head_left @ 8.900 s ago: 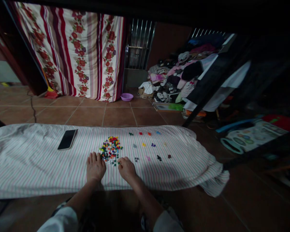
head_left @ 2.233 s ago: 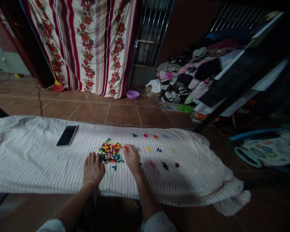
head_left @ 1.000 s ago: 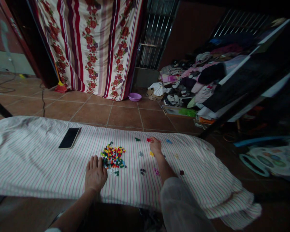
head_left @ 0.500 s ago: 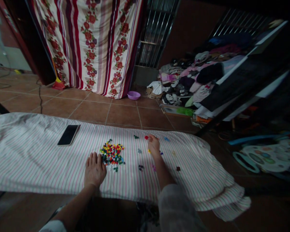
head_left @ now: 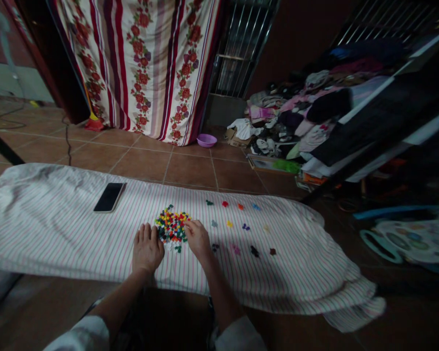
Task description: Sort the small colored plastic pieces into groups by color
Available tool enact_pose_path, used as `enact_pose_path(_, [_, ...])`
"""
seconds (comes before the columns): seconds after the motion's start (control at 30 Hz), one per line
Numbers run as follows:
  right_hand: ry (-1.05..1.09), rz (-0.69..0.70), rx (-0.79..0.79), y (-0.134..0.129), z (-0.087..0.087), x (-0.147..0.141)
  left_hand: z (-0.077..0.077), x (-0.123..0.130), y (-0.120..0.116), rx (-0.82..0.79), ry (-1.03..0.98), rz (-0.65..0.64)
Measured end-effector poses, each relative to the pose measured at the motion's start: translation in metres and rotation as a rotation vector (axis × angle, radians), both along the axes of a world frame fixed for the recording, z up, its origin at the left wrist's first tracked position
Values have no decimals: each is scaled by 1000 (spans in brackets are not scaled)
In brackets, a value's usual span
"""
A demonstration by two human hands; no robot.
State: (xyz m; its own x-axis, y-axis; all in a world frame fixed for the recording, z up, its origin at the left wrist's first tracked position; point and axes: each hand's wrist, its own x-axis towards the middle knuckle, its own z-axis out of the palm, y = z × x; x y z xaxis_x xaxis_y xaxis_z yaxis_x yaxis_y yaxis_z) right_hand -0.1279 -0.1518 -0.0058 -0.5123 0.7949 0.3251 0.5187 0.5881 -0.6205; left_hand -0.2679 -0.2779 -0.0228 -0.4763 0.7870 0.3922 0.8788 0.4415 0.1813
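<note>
A mixed heap of tiny coloured pieces [head_left: 172, 227], perhaps beads or small bricks, lies on a striped cloth [head_left: 76, 234]. My left hand [head_left: 148, 247] rests flat, palm down, against the heap's left side, fingers stretched out. At its right edge, my right hand [head_left: 197, 239] has thumb and fingers pinched together; whatever they hold is too small to make out. To the right, little groups sorted by colour sit in rows, among them a green group [head_left: 209, 202], a red group [head_left: 225, 204], a yellow group [head_left: 229, 224] and a black group [head_left: 255, 251].
A dark-screened phone [head_left: 109, 197] lies on the cloth to the left. Beyond the cloth are a tiled floor, a purple basin [head_left: 207, 141], a floral curtain [head_left: 142, 68] and a broom [head_left: 94, 122]. Heaped clothes [head_left: 289, 114] fill the back right.
My right hand has moved left from the red group to the heap's right edge. My left hand stays beside the heap. The whole view has shifted slightly.
</note>
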Motion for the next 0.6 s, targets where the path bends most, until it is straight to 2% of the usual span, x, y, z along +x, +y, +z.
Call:
enact_pose_path(0.23, [-116, 32, 134, -5, 4, -11, 0, 0, 1, -25, 38, 10])
enact_pose_path(0.6, [-82, 55, 112, -9, -1, -17, 3, 0, 0, -43, 50, 8])
